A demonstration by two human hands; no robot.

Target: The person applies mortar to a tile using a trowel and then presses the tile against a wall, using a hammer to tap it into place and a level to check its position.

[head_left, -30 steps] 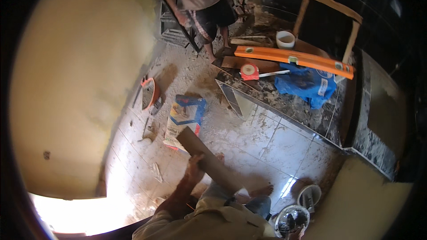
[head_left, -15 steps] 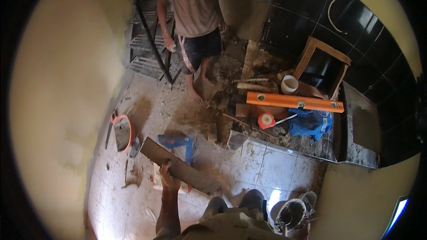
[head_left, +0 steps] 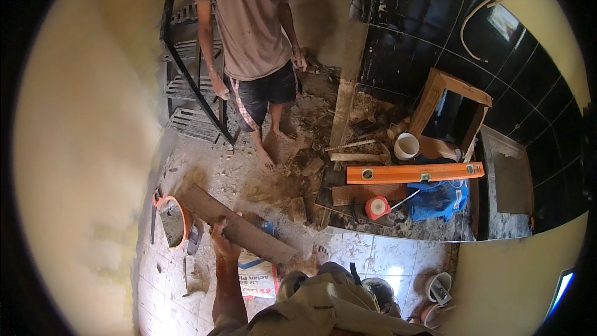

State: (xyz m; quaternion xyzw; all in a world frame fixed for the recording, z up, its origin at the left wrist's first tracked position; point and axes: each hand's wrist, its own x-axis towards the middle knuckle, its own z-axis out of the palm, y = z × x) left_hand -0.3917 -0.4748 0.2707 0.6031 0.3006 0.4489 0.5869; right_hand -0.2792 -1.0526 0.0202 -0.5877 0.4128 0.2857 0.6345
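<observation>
My left hand is closed around the near edge of a long, narrow brown tile. The tile slants down from upper left to lower right in front of my legs. Under it, a printed white and blue bag lies on the floor, partly covered. Left of the tile's upper end stands an orange-rimmed bucket with grey mix in it. My right hand does not show.
A barefoot person stands ahead beside a dark metal ladder. The right-hand ledge holds an orange spirit level, a red tape measure, a white cup and blue plastic. Rubble covers the floor beyond; buckets stand lower right.
The view has shifted, and the person ahead appears larger. My left hand has moved slightly left with the tile, whose face has turned so the ridged coating shows less.
</observation>
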